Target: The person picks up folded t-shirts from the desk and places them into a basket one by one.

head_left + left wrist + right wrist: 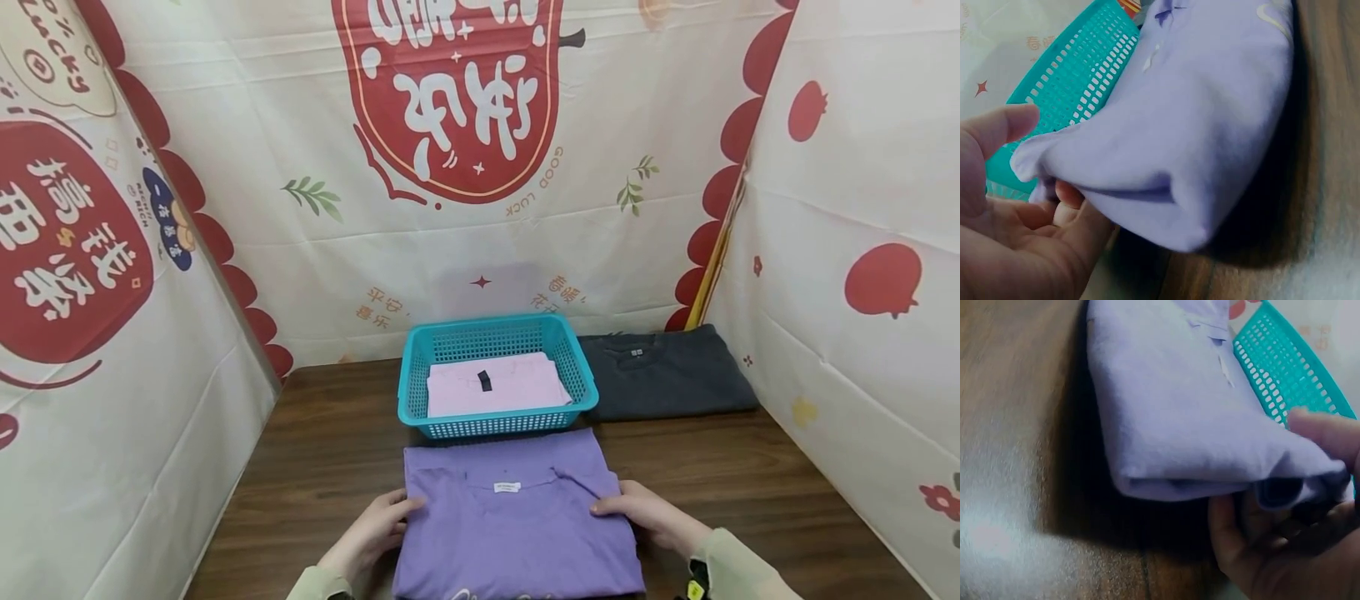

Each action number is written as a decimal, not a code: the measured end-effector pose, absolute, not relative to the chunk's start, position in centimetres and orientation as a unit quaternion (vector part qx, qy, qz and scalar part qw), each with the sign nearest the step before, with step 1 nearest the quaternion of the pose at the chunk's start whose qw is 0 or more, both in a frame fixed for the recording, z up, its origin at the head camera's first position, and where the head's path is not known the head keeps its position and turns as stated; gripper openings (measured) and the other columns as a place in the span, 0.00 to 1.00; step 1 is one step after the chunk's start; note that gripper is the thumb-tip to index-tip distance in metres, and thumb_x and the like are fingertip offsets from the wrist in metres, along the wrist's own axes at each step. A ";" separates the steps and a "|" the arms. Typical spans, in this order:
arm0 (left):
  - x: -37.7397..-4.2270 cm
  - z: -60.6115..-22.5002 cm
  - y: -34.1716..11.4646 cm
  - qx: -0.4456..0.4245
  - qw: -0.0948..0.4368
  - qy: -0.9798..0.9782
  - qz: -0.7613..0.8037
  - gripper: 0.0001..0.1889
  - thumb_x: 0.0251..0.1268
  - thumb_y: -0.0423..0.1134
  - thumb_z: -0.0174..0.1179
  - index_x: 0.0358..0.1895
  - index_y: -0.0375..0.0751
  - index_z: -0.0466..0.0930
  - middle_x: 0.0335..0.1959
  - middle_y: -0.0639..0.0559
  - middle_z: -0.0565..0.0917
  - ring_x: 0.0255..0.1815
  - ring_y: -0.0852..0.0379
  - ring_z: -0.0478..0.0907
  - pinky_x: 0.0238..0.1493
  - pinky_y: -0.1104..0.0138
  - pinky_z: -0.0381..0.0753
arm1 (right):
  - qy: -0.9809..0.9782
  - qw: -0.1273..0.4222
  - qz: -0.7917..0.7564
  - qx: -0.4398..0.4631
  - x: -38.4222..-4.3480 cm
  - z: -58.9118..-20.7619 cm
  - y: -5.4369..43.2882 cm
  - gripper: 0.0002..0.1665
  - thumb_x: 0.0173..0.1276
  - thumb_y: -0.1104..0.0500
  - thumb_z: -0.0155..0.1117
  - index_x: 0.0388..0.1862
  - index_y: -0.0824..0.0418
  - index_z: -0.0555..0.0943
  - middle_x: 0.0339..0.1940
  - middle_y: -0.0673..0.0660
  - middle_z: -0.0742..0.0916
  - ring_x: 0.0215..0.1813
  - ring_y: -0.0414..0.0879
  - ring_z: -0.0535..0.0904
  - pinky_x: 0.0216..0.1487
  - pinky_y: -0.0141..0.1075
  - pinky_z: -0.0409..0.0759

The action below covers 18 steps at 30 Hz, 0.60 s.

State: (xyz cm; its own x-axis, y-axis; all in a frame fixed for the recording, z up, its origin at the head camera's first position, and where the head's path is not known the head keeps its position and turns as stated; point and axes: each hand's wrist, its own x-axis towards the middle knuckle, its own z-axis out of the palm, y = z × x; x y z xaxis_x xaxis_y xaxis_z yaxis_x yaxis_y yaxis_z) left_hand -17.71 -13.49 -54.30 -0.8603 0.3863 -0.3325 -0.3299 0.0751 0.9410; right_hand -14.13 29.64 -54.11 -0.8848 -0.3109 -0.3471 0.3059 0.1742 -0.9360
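A folded purple shirt (517, 525) lies between my two hands, its neckline with a white label facing the basket. My left hand (384, 521) holds its left side, thumb over the top and fingers curled beneath the folded layers (1166, 156). On the opposite side my right hand (648, 512) grips the edge the same way, its fingers (1225, 534) partly hidden under the cloth. Dark shadow shows below the shirt's near edge in both wrist views. Just beyond it stands a teal plastic basket (408, 392) with a folded pink garment (517, 387) inside.
A folded dark grey garment (667, 375) lies to the right of the basket on the brown wooden table (300, 467). Printed cloth walls (247, 125) enclose the table at the back and on both sides.
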 end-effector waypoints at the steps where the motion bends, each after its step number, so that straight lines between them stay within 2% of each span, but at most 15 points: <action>1: -17.7 -54.3 -13.4 0.023 0.264 0.686 0.678 0.37 0.68 0.43 0.57 0.68 0.18 0.55 0.47 0.40 0.79 0.43 0.48 0.82 0.45 0.56 0.82 | 0.734 0.236 -0.636 -0.007 -14.1 -54.1 29.6 0.29 0.63 0.60 0.62 0.56 0.80 0.71 0.46 0.61 0.85 0.47 0.51 0.80 0.47 0.44 0.79; 5: -17.7 -54.3 -13.4 0.030 0.258 0.696 0.669 0.35 0.67 0.41 0.59 0.70 0.25 0.55 0.47 0.43 0.79 0.37 0.48 0.83 0.38 0.55 0.83 | 0.762 0.219 -0.609 -0.013 -14.1 -54.1 29.6 0.28 0.66 0.59 0.60 0.55 0.82 0.72 0.46 0.62 0.84 0.46 0.50 0.80 0.46 0.44 0.79; 9: -17.6 -54.3 -13.5 0.037 0.251 0.713 0.654 0.36 0.66 0.41 0.60 0.71 0.29 0.54 0.42 0.44 0.81 0.30 0.50 0.83 0.30 0.56 0.83 | 0.771 0.207 -0.602 0.005 -14.0 -53.9 29.6 0.28 0.69 0.57 0.59 0.55 0.82 0.73 0.46 0.62 0.85 0.46 0.50 0.80 0.46 0.44 0.79; 13: -17.6 -54.1 -13.4 0.041 0.241 0.719 0.650 0.37 0.63 0.38 0.61 0.71 0.29 0.55 0.33 0.47 0.83 0.25 0.54 0.82 0.25 0.59 0.82 | 0.769 0.205 -0.606 0.007 -14.0 -53.7 29.7 0.28 0.69 0.57 0.58 0.55 0.82 0.72 0.46 0.63 0.85 0.47 0.51 0.80 0.47 0.45 0.79; 18: -17.5 -53.8 -13.4 0.046 0.223 0.720 0.655 0.34 0.61 0.34 0.62 0.68 0.27 0.58 0.25 0.51 0.80 0.21 0.58 0.78 0.22 0.63 0.81 | 0.767 0.195 -0.611 -0.010 -13.9 -53.3 29.9 0.30 0.70 0.58 0.59 0.58 0.83 0.69 0.48 0.64 0.84 0.48 0.50 0.80 0.46 0.43 0.79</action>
State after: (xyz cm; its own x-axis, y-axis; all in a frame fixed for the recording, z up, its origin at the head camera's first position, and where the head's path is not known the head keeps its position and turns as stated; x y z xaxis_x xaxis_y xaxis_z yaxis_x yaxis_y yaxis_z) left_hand -17.48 -13.36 -53.79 -0.8962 0.3589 -0.2607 -0.2256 0.1373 0.9645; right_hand -13.91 29.88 -53.29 -0.9237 -0.2536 -0.2872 0.2234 0.2526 -0.9414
